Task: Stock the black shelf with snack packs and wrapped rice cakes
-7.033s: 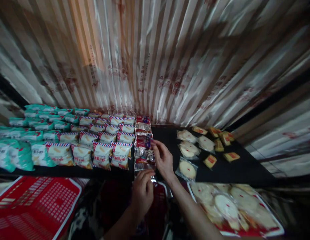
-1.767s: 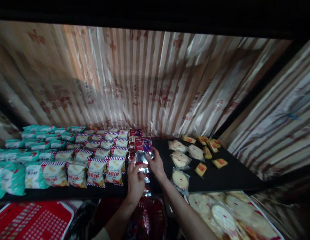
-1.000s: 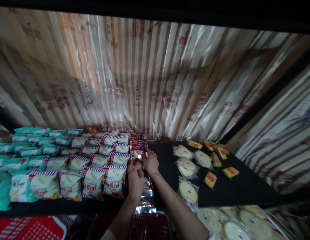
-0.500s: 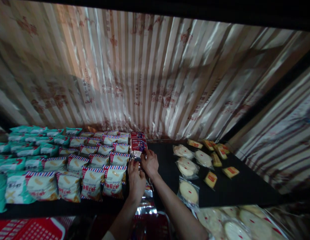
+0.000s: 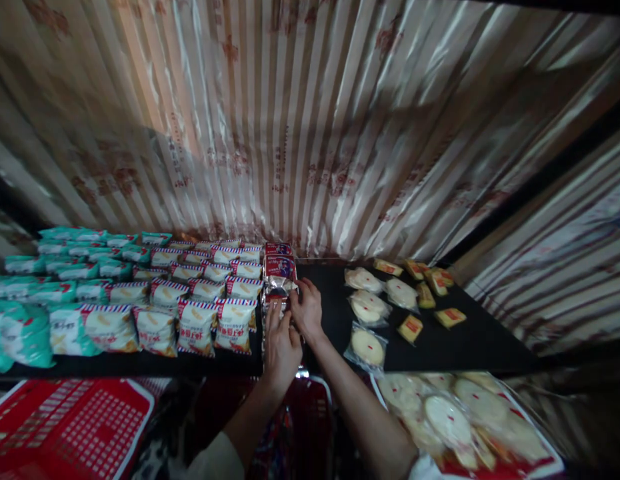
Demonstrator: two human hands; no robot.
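A narrow row of red and silver snack packets (image 5: 280,267) runs from the back of the black shelf toward me. At the near part of this row my left hand (image 5: 281,347) lies over a packet, its fingers pointing forward. My right hand (image 5: 306,310) is close beside it, fingers bent over the packet's right side. Both hands hold this snack packet between them, and they cover most of it. Directly left of the hands stand white puffed-snack bags (image 5: 237,325) with red and blue striped tops.
Teal bags (image 5: 25,333) fill the shelf's left end. Round wrapped cakes (image 5: 368,347) and small yellow packets (image 5: 410,328) lie on the black shelf (image 5: 470,353) to the right. Below are a red basket (image 5: 90,413) and a crate of round cakes (image 5: 553,460). Striped sheeting (image 5: 330,133) hangs behind.
The view has tilted down, showing more of the baskets below. Both hands stay at the red packet row; the left hand now sits lower over the near packet, the right still beside it.
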